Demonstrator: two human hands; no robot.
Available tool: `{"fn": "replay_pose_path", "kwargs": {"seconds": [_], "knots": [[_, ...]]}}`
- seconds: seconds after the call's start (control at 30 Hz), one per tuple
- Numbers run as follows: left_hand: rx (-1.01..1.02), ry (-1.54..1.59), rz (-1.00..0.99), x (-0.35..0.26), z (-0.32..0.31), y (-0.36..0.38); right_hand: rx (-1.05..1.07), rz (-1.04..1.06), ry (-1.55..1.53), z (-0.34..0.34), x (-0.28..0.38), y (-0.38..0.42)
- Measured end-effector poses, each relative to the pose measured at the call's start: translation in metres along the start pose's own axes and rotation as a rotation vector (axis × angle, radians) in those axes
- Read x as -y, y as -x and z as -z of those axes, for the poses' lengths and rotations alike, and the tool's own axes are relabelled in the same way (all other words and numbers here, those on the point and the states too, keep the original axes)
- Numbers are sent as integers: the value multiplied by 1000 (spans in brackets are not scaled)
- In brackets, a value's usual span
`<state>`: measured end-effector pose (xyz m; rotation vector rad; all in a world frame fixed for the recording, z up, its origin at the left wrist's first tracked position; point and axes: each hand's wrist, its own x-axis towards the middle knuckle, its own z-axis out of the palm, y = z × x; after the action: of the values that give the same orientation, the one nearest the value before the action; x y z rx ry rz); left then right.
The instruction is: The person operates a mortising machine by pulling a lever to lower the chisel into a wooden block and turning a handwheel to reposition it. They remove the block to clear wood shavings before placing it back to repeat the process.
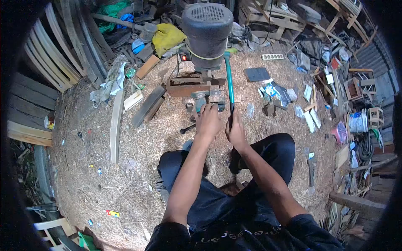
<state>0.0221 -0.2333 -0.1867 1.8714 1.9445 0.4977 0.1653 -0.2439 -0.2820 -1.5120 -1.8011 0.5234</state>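
Observation:
In front of me stands a machine with a large dark motor point(207, 35) on top, its vented cap facing up. My right hand point(236, 133) is wrapped round the lower end of a long teal lever point(230, 81) at the machine's right side. My left hand point(208, 122) reaches to the machine's near side, with its fingers curled against the teal metal part point(201, 102) low on it. What those fingers hold is hidden behind the hand. A red-lit switch point(184, 57) shows left of the motor. Beside my left wrist, a black-knobbed handle point(188, 129) sticks out.
Dark wooden beams point(149, 107) lie left of the machine, near a long pale board point(117, 125). Wood chips cover the ground point(83, 167). To the right are a dark flat block point(257, 74) and a white power strip point(272, 57). Planks point(50, 54) lean at the left.

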Motion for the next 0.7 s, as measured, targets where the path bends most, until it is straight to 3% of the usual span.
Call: {"fn": "replay_pose_path", "kwargs": {"seconds": [0.13,0.23,0.3,0.4,0.47,0.53,0.63,0.67,0.7], "knots": [[-93,30,60,9,15,-3,-66,84,-48,17,23,-18],[-234,58,38,27,22,-8,149,-118,-126,70,70,-51],[-348,104,47,28,34,-6,151,-172,-109,100,92,-72],[-373,133,61,40,44,-7,351,-424,-390,170,165,-109],[-513,141,7,46,47,-9,267,-344,-411,192,188,-134],[-633,180,-54,45,57,-9,56,-18,-534,207,197,-159],[-735,302,-155,31,93,-24,-175,235,-496,201,200,-227],[-781,313,-203,24,108,-34,-4,172,-618,216,207,-247],[-828,323,-254,15,123,-46,-41,231,-593,218,213,-262]]}}
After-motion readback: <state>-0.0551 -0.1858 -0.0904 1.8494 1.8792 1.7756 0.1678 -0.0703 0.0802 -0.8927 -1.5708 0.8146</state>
